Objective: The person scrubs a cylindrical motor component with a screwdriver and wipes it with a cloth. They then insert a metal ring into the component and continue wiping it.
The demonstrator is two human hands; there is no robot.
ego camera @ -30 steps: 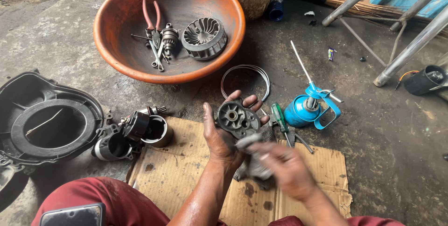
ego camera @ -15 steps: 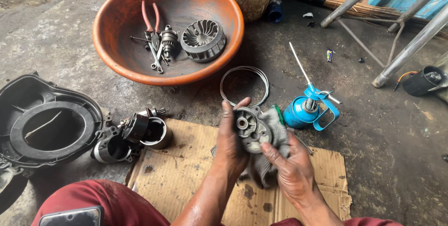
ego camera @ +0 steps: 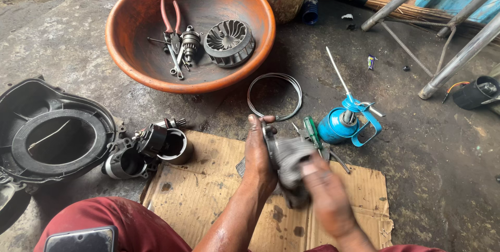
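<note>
I hold a grey metal motor part over the cardboard sheet, in front of my knees. My left hand is wrapped around its left side, thumb up on the top edge, gripping it firmly. My right hand is on its lower right side, blurred, so I cannot tell whether those fingers are closed on it or only brushing across it.

The part looks like cast metal: stiff, fairly heavy for its bulk, and not likely to break from handling. My hands are dark with grease, so I judge the surface slippery. The best hold seems to be around the thick body, palm under the weight, not on thin edges or any gear teeth.

Just beside it lie a green-handled screwdriver and a blue oil can. The orange basin with pliers sits well apart.
</note>
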